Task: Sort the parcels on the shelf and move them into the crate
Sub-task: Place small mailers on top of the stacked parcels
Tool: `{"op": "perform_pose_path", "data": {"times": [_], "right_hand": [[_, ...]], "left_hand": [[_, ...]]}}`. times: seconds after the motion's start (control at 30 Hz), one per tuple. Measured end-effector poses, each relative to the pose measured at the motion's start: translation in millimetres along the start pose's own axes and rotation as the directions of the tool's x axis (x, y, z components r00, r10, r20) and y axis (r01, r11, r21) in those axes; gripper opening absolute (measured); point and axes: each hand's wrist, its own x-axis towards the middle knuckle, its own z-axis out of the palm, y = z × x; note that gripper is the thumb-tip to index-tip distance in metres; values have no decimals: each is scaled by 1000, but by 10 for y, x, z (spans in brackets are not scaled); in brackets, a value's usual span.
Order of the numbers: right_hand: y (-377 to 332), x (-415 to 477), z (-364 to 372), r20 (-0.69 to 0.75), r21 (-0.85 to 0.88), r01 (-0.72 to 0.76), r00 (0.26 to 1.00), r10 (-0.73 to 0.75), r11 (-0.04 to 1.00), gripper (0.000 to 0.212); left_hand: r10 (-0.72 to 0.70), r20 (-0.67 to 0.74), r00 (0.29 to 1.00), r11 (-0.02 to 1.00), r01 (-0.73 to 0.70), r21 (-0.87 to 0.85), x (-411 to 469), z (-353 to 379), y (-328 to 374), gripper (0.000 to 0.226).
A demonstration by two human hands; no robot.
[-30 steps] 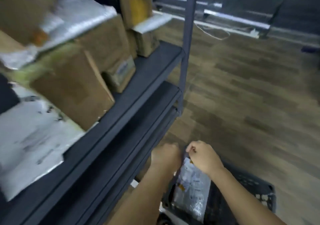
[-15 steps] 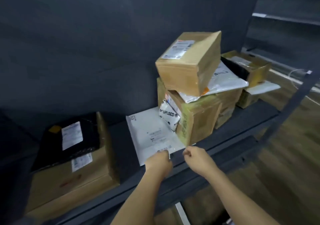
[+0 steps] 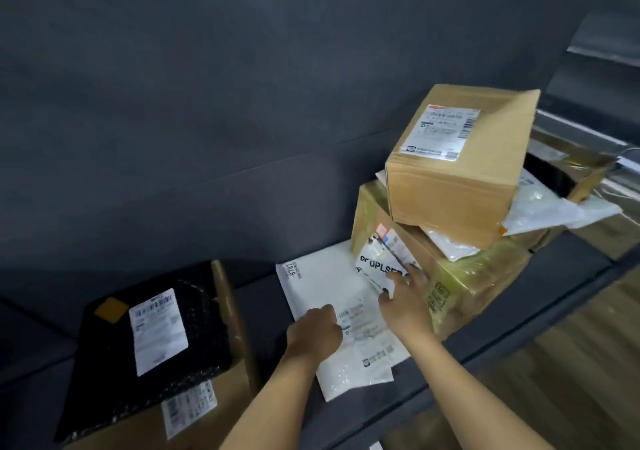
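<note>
We see a dark grey shelf point(image 3: 263, 287) running from lower left to right of the frame, matt and flat, backed by a plain dark wall point(image 3: 242, 86). On it we count four cardboard boxes that we can tell apart. At lower left lies a flat brown box point(image 3: 221, 411) with a black, bubbled-looking mailer point(image 3: 194, 332) on top, which carries one white label and a small yellow patch. At centre right stands a large box point(image 3: 478, 283) wrapped in glossy yellowish tape, and on it sits a smaller plain brown carton point(image 3: 460, 179), tilted, with one white shipping label on its top face. Crumpled pale plastic bags are pinched between those two; we cannot count them. At the far right edge a fourth box point(image 3: 585, 172) shows, open or dark on top, blurred.

In the lower middle, a flat white poly mailer point(image 3: 322, 283) lies on the shelf, smooth and rectangular, its right edge against the large box. A smaller white pouch with black lettering point(image 3: 377, 266) leans on that box above it.

Our left hand point(image 3: 315, 335) rests on the white mailer, its fingers curled under and pressing down; whether they pinch it we cannot tell. Our right hand point(image 3: 405, 300) has its fingers loosely spread, tips touching the lower edge of the lettered pouch, not closed around it. Wooden floor point(image 3: 571, 363) shows at lower right.
</note>
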Motion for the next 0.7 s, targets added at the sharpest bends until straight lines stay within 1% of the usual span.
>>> {"op": "perform_pose_path", "data": {"times": [0.1,0.17,0.23,0.33,0.4,0.43,0.47,0.5,0.53,0.6,0.63,0.67,0.7], "right_hand": [[-75,146,82,87,-65,-92,991,97,994,54],[-77,193,181,89,-64,-138,986,143,988,52],[-72,210,271,77,-98,-157,983,165,983,48],[-136,130,352,100,-90,-174,978,183,981,44],[-225,-13,392,15,-86,-114,993,116,990,38],[-282,-108,413,-37,-76,-49,998,47,996,36],[-338,-210,457,-79,-53,42,996,-46,998,34],[-403,-324,506,-110,-21,134,985,-136,991,34],[-460,-432,561,-122,12,215,970,-212,977,34],[-555,-584,651,-100,52,312,947,-306,949,36],[-605,-637,671,-68,59,333,942,-329,941,37],[-658,-675,673,-52,79,346,938,-342,935,37],[-711,-703,655,-66,119,353,935,-348,928,38]], "left_hand": [[10,6,1000,1000,-10,4,135,-116,-36,31],[13,16,1000,1000,-13,-15,192,-158,-79,32],[8,31,999,998,-6,-67,220,-175,-136,33],[-16,58,998,973,29,-229,249,-197,-206,32],[-41,92,995,912,75,-404,257,-214,-190,39],[-59,120,991,843,113,-525,236,-234,-158,45],[-72,156,985,742,158,-651,223,-249,-120,50],[-76,190,979,609,197,-768,202,-282,-74,50],[-65,190,980,467,198,-862,188,-316,-36,47],[-73,88,993,230,103,-968,134,-430,-3,24],[-96,31,995,151,45,-987,78,-508,-19,11],[-103,-14,995,93,-5,-996,18,-596,-51,3],[-85,-45,995,86,-38,-996,-38,-690,-105,11]]}}
